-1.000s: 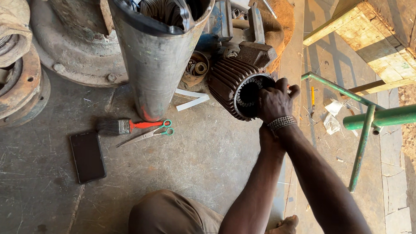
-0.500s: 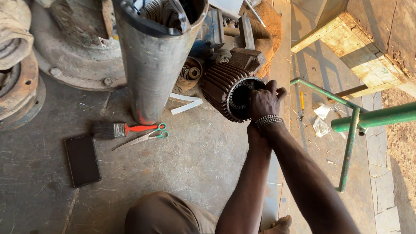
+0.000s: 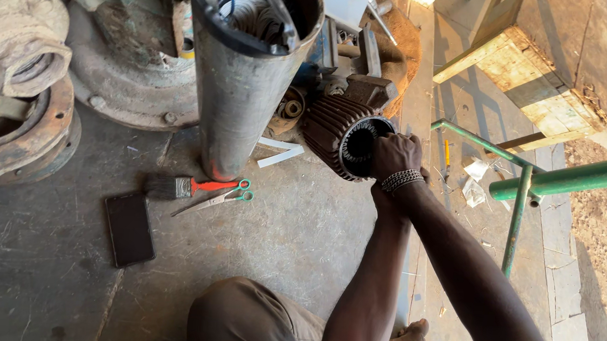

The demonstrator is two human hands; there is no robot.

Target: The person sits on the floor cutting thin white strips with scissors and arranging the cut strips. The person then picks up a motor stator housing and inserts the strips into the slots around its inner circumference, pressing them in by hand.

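Ribbed motor housing (image 3: 333,134) lies on concrete floor (image 3: 300,239), centre-right of frame, open end facing hands. Right hand (image 3: 395,157), beaded bracelet at wrist, at housing's open rim; fingers curled over edge. Left hand hidden behind right; grip cannot tell. Upright grey metal cylinder (image 3: 242,84) upper centre. Paintbrush (image 3: 178,186), scissors (image 3: 219,197), dark phone (image 3: 129,228) left of centre.

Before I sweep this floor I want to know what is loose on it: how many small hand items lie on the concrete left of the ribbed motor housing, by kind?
Flat paintbrush with orange handle: 1
Scissors with teal finger loops: 1
Black rectangular phone: 1
White strips beside the grey metal cylinder: 2
Total: 5
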